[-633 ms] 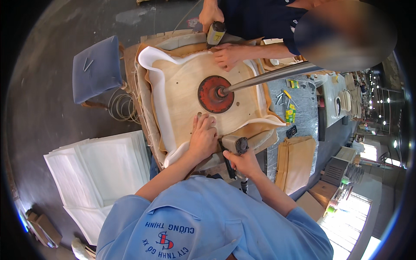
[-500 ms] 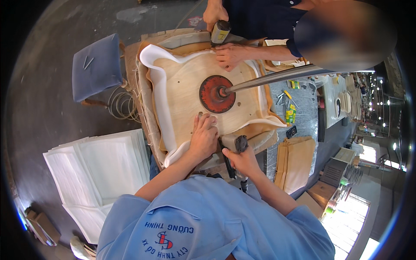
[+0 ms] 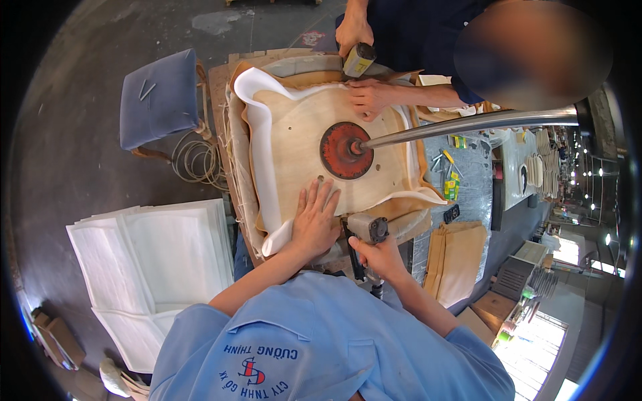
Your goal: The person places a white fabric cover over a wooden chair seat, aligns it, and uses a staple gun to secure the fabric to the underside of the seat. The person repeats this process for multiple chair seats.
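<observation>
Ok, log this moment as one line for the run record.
left hand: flat on wooden seat panel | right hand: gripping staple gun | co-worker's hand: on far edge

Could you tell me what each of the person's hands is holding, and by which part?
The right hand grips a staple gun by its handle. The left hand holds nothing; it presses flat on the wooden seat panel.

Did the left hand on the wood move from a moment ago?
No. The left hand stays flat on the wooden board, just as far below the red disc as before.
</observation>
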Demonstrator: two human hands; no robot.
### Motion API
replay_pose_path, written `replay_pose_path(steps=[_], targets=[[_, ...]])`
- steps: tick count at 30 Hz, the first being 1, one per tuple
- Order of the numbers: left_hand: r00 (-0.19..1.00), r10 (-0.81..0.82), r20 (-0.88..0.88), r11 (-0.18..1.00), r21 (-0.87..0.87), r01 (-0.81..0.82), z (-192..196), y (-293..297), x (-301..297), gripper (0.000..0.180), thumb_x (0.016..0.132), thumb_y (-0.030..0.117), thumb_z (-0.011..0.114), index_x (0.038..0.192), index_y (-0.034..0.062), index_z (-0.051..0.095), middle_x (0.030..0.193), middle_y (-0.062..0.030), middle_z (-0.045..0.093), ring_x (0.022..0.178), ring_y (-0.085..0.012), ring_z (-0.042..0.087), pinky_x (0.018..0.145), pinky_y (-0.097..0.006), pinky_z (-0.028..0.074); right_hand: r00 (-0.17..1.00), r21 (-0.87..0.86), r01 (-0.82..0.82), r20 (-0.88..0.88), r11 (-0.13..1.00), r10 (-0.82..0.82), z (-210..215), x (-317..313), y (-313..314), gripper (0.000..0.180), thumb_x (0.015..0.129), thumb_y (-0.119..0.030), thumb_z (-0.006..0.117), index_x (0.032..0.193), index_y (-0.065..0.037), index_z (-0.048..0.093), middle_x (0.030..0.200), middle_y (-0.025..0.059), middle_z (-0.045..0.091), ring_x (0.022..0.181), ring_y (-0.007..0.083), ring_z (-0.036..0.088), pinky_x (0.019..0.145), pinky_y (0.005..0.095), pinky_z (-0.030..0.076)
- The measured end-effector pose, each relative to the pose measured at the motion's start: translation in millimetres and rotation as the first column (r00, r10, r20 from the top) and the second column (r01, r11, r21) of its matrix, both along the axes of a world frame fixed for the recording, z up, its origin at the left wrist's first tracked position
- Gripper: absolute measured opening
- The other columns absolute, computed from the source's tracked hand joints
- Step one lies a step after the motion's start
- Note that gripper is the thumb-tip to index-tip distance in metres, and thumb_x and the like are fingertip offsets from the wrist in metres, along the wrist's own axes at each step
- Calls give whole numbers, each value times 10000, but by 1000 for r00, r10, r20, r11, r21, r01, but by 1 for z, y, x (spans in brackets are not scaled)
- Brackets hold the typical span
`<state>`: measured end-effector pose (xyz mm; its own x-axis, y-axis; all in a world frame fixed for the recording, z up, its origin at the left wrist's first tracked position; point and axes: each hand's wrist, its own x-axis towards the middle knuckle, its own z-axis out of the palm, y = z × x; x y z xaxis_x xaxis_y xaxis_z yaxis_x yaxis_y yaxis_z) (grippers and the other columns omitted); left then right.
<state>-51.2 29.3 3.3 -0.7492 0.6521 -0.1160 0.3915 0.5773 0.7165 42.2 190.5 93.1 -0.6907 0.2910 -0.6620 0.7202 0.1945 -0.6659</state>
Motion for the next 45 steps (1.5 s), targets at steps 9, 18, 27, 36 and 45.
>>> replay_pose_path(steps=[9,18,27,36,45], targets=[[999,30,15,997,66,-31,-1,-3,3,715,871,194,765,1518,35,505,1681,-179,326,1584,-422,245,1295,-555,200,996,33,93,-23,995,-92,7,4,-8,208,959,-208,788,1016,-21,719,700,-1,644,553,83,577,503,277,457],[890,-124,439,958,287,-8,115,-76,22,494,979,205,714,1431,32,614,1365,-183,681,1244,-322,667,1075,-397,508,936,126,268,-270,955,-227,-38,94,0,587,880,-207,852,1386,-12,627,1173,158,754,1080,229,715,961,365,554],[811,-74,581,963,254,-94,114,-106,77,434,1008,155,705,1413,11,646,1339,-127,718,1259,-211,664,1073,-349,514,916,67,328,-268,942,-300,-47,96,-7,577,861,-223,861,1365,-48,640,1085,165,760,967,269,738,877,397,575],[980,167,107,975,131,-181,106,-134,52,385,990,141,697,1348,2,670,1470,-195,616,1344,-307,610,1094,-400,489,891,-61,358,-274,932,-361,-45,95,2,418,868,-229,860,1194,-20,704,847,87,728,569,149,653,519,329,508],[980,146,137,986,-96,-133,22,-146,50,878,923,334,760,1641,42,346,1732,-296,184,1615,-431,198,1298,-542,191,916,-39,339,-214,940,-340,-6,31,80,272,882,-230,841,995,-19,713,782,39,676,500,136,558,437,321,422]])
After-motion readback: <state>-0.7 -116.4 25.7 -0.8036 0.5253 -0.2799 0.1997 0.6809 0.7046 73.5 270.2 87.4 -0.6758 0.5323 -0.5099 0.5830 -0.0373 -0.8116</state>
